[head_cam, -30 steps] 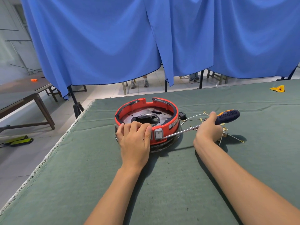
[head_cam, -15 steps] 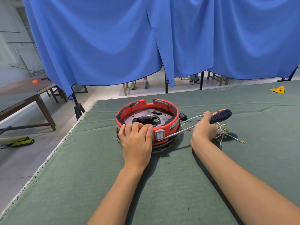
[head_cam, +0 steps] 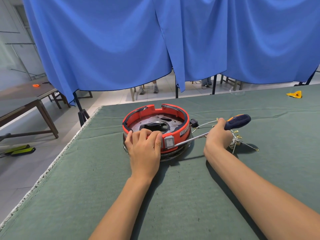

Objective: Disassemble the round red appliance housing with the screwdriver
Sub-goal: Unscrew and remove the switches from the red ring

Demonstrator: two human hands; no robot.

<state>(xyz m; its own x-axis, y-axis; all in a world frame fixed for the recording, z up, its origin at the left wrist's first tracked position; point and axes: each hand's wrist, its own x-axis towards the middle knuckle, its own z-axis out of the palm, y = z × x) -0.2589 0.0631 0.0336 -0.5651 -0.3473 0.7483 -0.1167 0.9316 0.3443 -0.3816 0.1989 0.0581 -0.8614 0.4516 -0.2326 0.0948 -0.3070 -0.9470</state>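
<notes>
Head view. The red housing (head_cam: 155, 129) sits on the green counter (head_cam: 190, 196), nearer its far left corner, top already open, metal plate and black bracket showing inside. Loose wires (head_cam: 242, 142) lie just right of it. Left hand (head_cam: 144, 149) grips the near rim, fingers curled over it. Right hand (head_cam: 218, 135) is clenched round the screwdriver (head_cam: 237, 120), tip at the seam beside the grey switch (head_cam: 169, 142). Judged partway: the red ring is not yet off its base. Counter's left edge is near; open room lies right and toward the person.
</notes>
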